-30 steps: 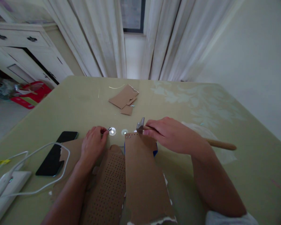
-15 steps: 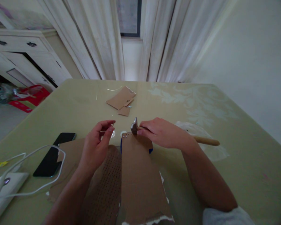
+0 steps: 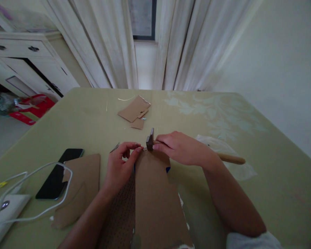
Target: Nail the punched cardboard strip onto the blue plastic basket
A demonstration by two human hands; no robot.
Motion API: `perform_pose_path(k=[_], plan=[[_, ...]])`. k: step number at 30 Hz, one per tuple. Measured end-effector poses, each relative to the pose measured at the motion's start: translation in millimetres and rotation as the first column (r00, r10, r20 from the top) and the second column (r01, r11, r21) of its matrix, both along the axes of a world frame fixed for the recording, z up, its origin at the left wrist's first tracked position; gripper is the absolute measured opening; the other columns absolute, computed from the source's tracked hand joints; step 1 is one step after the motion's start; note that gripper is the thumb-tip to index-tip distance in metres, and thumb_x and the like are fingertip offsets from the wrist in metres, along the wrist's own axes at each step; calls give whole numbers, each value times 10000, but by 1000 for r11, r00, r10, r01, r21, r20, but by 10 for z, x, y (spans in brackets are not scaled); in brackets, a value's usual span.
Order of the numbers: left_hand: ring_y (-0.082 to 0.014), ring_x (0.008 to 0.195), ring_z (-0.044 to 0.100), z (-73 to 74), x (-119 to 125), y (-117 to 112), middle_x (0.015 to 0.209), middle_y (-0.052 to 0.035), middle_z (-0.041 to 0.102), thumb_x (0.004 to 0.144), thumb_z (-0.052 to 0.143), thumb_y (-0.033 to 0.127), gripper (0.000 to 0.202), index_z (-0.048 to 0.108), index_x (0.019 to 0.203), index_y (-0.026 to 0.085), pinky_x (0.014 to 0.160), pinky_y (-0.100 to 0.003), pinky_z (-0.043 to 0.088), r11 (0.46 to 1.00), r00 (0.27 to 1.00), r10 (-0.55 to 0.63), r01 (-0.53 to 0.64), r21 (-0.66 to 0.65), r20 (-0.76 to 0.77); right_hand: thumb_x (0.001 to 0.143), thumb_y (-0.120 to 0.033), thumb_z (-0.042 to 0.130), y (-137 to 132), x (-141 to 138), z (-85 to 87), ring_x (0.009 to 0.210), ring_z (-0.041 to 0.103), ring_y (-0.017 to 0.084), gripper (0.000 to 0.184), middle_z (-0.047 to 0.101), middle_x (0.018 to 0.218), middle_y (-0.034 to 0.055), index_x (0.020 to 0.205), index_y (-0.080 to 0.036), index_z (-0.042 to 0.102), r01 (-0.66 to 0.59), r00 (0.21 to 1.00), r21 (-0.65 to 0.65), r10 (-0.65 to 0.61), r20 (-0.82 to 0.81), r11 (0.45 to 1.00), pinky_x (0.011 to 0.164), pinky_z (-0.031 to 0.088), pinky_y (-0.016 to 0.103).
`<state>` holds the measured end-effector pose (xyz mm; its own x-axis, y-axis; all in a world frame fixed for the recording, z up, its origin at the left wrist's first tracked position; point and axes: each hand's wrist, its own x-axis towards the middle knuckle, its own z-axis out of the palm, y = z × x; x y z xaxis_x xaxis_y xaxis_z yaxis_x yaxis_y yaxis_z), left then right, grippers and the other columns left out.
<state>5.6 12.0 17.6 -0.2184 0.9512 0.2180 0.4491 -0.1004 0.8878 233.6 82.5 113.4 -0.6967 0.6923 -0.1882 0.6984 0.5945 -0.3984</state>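
My left hand [image 3: 121, 166] is pinched at the top left corner of a long brown cardboard strip [image 3: 157, 197]. Between its fingertips is a small nail, mostly hidden now. My right hand [image 3: 180, 148] grips a hammer [image 3: 150, 139] close to its head, the wooden handle running out to the right behind the wrist. The hammer head rests at or just above the strip's far edge, where a row of small holes shows. Something blue [image 3: 168, 169] peeks out beneath the strip. Left of it lies a brown sheet full of holes [image 3: 117, 211], partly under my left forearm.
A black phone [image 3: 53, 180], a cardboard piece [image 3: 86, 180] and a white power strip [image 3: 11, 211] with a cable lie at left. Cardboard scraps [image 3: 134, 109] lie farther back. Thin clear plastic [image 3: 238, 171] is under the hammer handle. Curtains [image 3: 114, 45] hang beyond the table.
My left hand has moved right and slightly down, bringing the nail from beside the strip to its top left corner. The hammer has shifted only slightly.
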Motion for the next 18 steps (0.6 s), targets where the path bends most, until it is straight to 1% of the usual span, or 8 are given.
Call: perform_pose_path(k=[3, 6, 9, 13, 18], plan=[[-163, 654, 553, 2, -29, -21, 839, 2, 796, 935, 768, 444, 211, 836, 955, 245, 652, -294, 471, 1000, 999, -9, 9, -1, -38, 1185, -415, 501, 0, 4, -8, 909, 732, 246, 366, 806, 955, 86, 1013, -200, 742, -4, 1000, 1, 4, -3, 1000, 781, 400, 333], [-162, 656, 546, -14, -50, -38, 866, 5, 806, 952, 766, 438, 204, 849, 993, 256, 660, -292, 474, 999, 998, -21, 23, 27, -66, 1185, -431, 502, -1, 2, -16, 902, 729, 241, 370, 802, 946, 82, 1017, -204, 742, 6, 1000, -1, -6, -5, 1000, 782, 405, 329], [-158, 658, 548, -23, -58, -47, 850, 11, 797, 967, 763, 426, 196, 858, 1017, 263, 657, -285, 473, 998, 995, -34, 39, 48, -92, 1185, -428, 503, -3, -2, -20, 921, 731, 245, 367, 799, 953, 82, 1015, -203, 737, 4, 1000, -4, -4, -2, 1000, 794, 409, 330], [-154, 635, 548, -9, -47, -49, 827, 11, 789, 961, 758, 422, 200, 865, 1007, 259, 648, -286, 483, 998, 995, -33, 38, 47, -89, 1187, -427, 494, -9, -2, -21, 894, 724, 244, 371, 791, 928, 79, 1010, -204, 731, 1, 1000, -2, -1, 7, 1000, 772, 395, 335], [-167, 652, 572, -5, -28, -57, 832, -3, 797, 970, 744, 448, 230, 865, 1016, 257, 666, -295, 501, 998, 993, -33, 39, 53, -116, 1187, -430, 494, -18, 5, -21, 890, 729, 250, 378, 788, 912, 79, 986, -206, 724, 7, 1000, 17, -7, 2, 1000, 770, 396, 340]])
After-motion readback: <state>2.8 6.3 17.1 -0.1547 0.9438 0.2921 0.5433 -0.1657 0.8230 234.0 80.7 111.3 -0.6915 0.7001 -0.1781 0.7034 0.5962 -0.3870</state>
